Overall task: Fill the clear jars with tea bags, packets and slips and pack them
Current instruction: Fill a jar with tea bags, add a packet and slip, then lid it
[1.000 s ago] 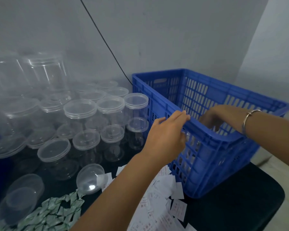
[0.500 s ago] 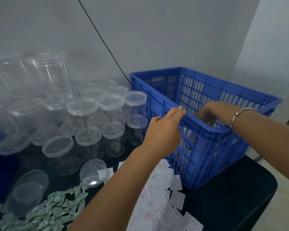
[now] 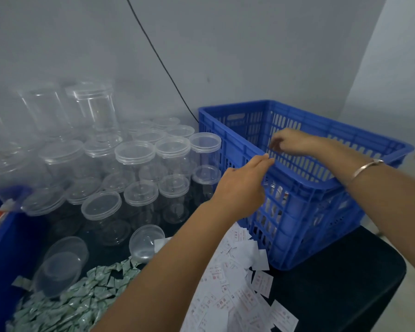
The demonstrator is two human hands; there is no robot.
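Left hand (image 3: pixel 240 188) fingers extended flat on blue crate (image 3: pixel 304 178) near rim, right hand (image 3: pixel 290 141) inside crate, fingers curled, grip unclear, lidded clear jars (image 3: pixel 134 168) massed left on bench (image 3: pixel 333 279), packets (image 3: pixel 82 300) and slips (image 3: pixel 237 288) scattered in front.

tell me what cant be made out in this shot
Head view only:
- Contents of the blue crate: screened by its slotted wall.
- Whether the right hand holds anything: fingers curl away.
- Print on the white slips: too small.
- Clear jars at far left: blurred, cut off by the edge.
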